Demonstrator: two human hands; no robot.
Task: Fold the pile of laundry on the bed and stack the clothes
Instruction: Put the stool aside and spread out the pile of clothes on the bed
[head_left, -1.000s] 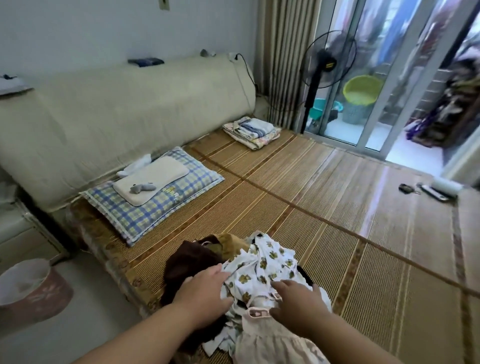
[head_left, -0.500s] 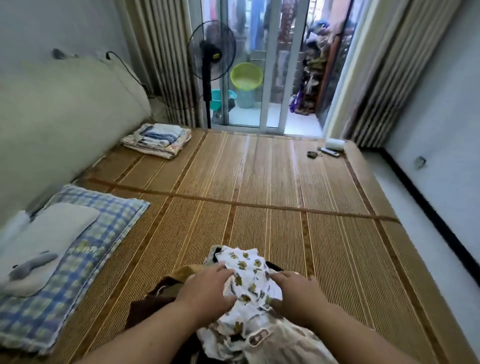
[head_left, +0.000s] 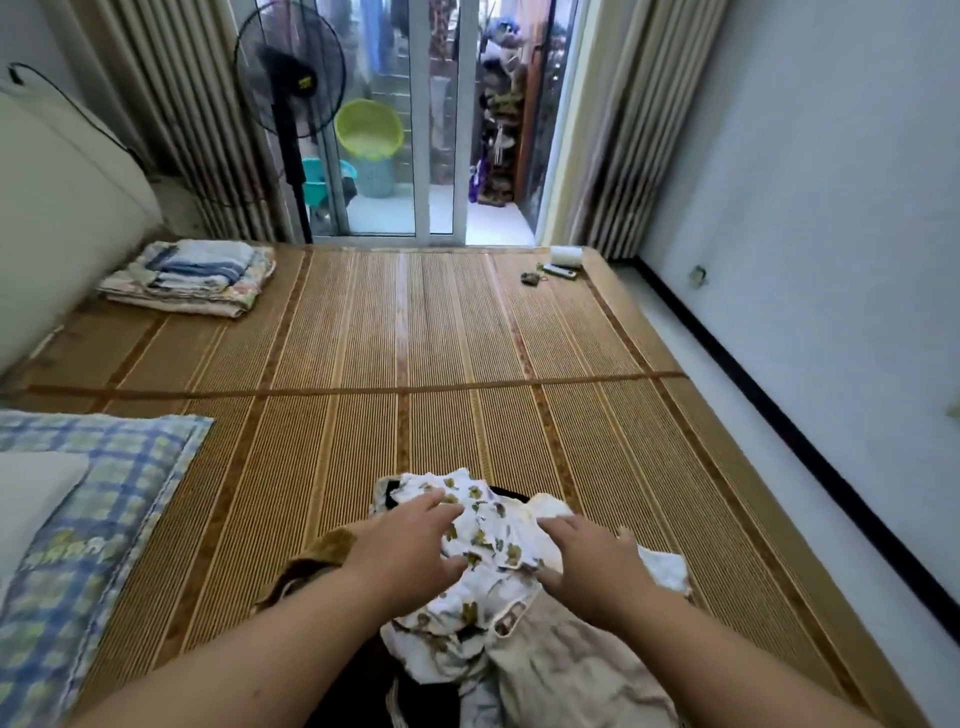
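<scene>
Risks, L to R. Brown item (head_left: 322, 556), just left of the L hand (head_left: 410, 545) fingers and partly under that wrist, is tangled into the pile (head_left: 426, 696) on the bed (head_left: 467, 338). Lifting the print top (head_left: 483, 530) could drag it along & undo the heap. L fingers lie spread, near straight, pressing on the print top. R hand (head_left: 597, 566) fingers are likewise apart & flat on it, w/ no clear pinch seen on either. With a flat press only, cloth prob slides rather than lifts. Beige dress (head_left: 571, 670), just nearer than the R fingers, laps over the top's near end w/ a strap, so it may snag.

Orientation: print top sits between & under both sets of fingers, crumpled, so no collar or hem is readable. Its bulk runs from the person out past the fingertips, toward the door (head_left: 441, 130). Pile's long axis approx the same. Dress: strap end points at the R fingers, skirt toward the person.
</scene>
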